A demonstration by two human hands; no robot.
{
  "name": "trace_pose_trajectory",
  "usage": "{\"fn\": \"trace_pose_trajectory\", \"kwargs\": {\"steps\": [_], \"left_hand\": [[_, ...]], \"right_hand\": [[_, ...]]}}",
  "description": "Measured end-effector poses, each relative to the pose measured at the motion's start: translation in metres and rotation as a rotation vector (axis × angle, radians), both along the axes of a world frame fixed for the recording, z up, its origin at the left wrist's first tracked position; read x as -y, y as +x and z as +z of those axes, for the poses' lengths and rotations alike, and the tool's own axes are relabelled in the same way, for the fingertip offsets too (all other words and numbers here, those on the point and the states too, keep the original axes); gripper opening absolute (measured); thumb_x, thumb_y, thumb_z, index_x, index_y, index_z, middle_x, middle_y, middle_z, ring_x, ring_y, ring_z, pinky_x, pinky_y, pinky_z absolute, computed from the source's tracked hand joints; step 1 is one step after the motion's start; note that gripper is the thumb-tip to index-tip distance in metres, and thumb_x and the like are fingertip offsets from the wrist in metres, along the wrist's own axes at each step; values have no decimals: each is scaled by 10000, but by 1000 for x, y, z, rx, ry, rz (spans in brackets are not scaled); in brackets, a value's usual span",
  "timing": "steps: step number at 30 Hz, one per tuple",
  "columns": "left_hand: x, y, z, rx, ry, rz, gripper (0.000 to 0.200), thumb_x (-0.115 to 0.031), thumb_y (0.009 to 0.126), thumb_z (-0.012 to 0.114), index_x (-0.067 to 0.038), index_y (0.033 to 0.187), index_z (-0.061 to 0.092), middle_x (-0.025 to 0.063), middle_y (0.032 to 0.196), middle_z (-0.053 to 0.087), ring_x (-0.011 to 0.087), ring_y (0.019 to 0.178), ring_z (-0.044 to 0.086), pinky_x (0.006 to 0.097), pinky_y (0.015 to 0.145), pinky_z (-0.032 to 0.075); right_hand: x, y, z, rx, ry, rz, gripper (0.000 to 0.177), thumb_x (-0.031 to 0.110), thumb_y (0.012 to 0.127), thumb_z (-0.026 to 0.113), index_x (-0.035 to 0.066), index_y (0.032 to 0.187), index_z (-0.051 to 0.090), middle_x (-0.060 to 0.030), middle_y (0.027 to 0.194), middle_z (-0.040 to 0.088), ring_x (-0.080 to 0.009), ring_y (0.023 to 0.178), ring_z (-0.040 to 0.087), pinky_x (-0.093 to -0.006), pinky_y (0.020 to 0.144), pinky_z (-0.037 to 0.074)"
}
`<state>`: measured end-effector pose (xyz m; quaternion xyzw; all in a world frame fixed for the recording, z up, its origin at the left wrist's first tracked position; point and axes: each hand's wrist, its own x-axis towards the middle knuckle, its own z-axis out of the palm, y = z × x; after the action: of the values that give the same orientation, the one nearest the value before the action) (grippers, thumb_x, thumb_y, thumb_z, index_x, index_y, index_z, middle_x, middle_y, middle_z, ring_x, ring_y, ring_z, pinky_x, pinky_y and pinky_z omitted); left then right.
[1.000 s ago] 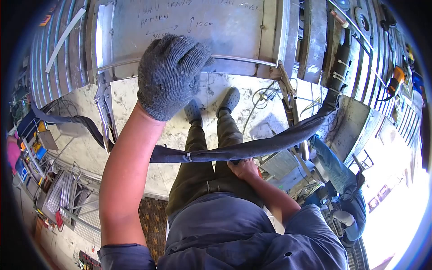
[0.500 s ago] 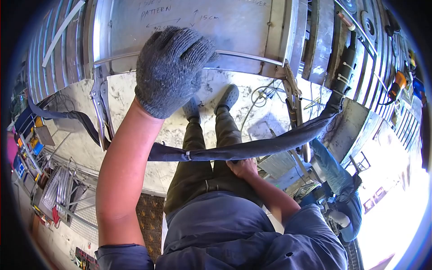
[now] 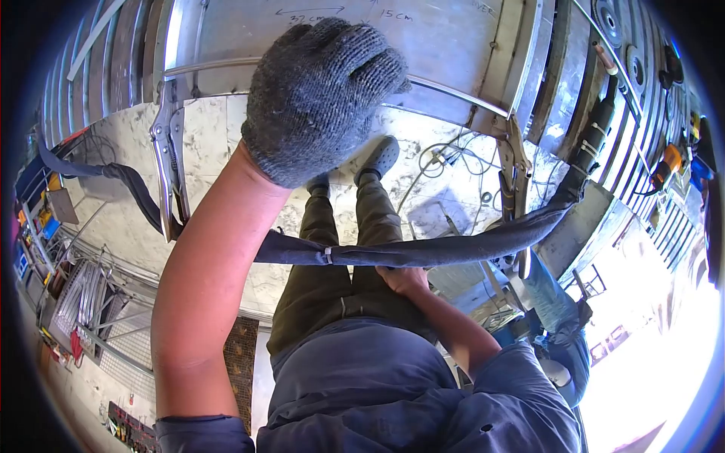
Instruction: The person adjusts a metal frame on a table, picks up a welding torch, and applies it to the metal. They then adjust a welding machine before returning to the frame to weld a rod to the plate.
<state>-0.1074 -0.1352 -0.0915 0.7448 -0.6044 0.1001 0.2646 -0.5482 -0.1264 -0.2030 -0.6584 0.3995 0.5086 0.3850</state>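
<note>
Metal sheet [image 3: 445, 45], flat and marked by hand with "32 cm" and "15 cm", lies at the top centre of the frame, set among the slats of a metal counter [image 3: 555, 79]. The left hand [image 3: 321, 102], in a grey knit glove, is over its front edge, back of the hand to the camera, fingers curled. The palm and anything in it are hidden, so whether the grip is closed or clamped on something cannot be told. The bare right hand [image 3: 405, 279] is low at centre, at the thighs; its fingers are partly hidden beside a dark sleeved cable [image 3: 453, 249], and its grip cannot be read either. The left forearm covers part of the cable, and the glove hides some of the writing and the sheet's edge. The sheet runs off the top of the frame. Glare washes out the lower right, near another person [image 3: 563, 340]. Locking pliers [image 3: 170, 143] stand at the edge, left of the glove; a second clamp [image 3: 516, 162] is well to its right. Between the glove and the second clamp, the front edge is open, with pale floor [image 3: 438, 189] visible below.
</note>
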Motion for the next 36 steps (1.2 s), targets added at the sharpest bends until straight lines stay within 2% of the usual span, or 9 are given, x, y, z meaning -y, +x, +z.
{"fn": "trace_pose_trajectory", "kwargs": {"steps": [6, 12, 17, 19, 22, 23, 27, 30, 36], "left_hand": [[0, 0, -1, -2, 6, 0, 273, -128, 798, 815, -129, 1066, 764, 85, 1064, 705, 342, 965, 694, 485, 879, 580], [1, 0, 5, -20, 54, 4, 269, -88, 813, 772, -116, 1080, 758, 85, 1090, 709, 345, 999, 697, 504, 879, 561], [2, 1, 4, -14, 102, 0, 298, -90, 801, 749, -129, 1097, 758, 87, 1094, 712, 344, 1011, 696, 500, 899, 552], [0, -1, 4, -8, 97, -3, 282, -97, 814, 748, -128, 1094, 758, 89, 1080, 713, 350, 1002, 696, 502, 899, 551], [3, 1, 6, -15, 83, -8, 243, -103, 848, 747, -123, 1090, 758, 96, 1067, 715, 361, 989, 697, 505, 892, 551], [3, 1, 7, -23, 83, -4, 230, -106, 861, 749, -121, 1090, 759, 98, 1065, 717, 363, 989, 698, 505, 890, 552], [3, -3, 7, -30, 89, 8, 180, -141, 908, 764, -109, 1085, 760, 94, 1054, 728, 355, 986, 701, 499, 883, 555], [4, 1, 7, -27, 83, -14, 166, -142, 911, 765, -109, 1073, 756, 85, 1055, 730, 344, 987, 701, 499, 877, 552], [6, 0, 10, -55, 45, -27, 187, -120, 871, 769, -116, 1056, 739, 70, 1040, 718, 329, 966, 692, 494, 852, 541]], "right_hand": [[5, -60, -51, 258, 25, -68, 788, 647, 991, 689, 92, 1548, 631, -236, 1518, 678, -432, 1458, 596, -519, 1170, 507], [84, -133, -28, 12, -194, -470, 751, 505, 966, 813, 18, 1508, 631, -228, 1397, 751, -382, 1309, 720, -469, 1092, 563], [167, -191, 21, 346, -679, -437, 508, 316, 953, 838, -1, 1327, 705, -217, 1173, 798, -375, 1050, 793, -458, 942, 615], [208, -147, 77, 585, -848, -357, 405, 208, 979, 788, -17, 1302, 689, -199, 1056, 792, -393, 940, 786, -485, 879, 617], [258, -59, 151, 585, -952, -500, 442, 203, 1000, 726, -25, 1373, 664, -213, 1134, 768, -364, 1050, 758, -474, 967, 574], [271, -38, 159, 720, -1052, -492, 440, 205, 998, 757, -9, 1374, 681, -167, 1051, 798, -288, 942, 766, -417, 875, 586], [306, 73, 200, 923, -938, -501, 508, 186, 988, 826, 36, 1438, 646, -151, 1124, 768, -239, 959, 773, -398, 822, 605], [324, 131, 182, 860, -942, -349, 855, 475, 936, 862, -16, 1553, 528, -240, 1215, 759, -447, 1061, 753, -499, 962, 591], [325, 185, 187, 577, -959, -219, 1042, 447, 822, 924, -75, 1574, 426, -351, 1281, 737, -491, 1210, 730, -517, 1063, 576]]}}
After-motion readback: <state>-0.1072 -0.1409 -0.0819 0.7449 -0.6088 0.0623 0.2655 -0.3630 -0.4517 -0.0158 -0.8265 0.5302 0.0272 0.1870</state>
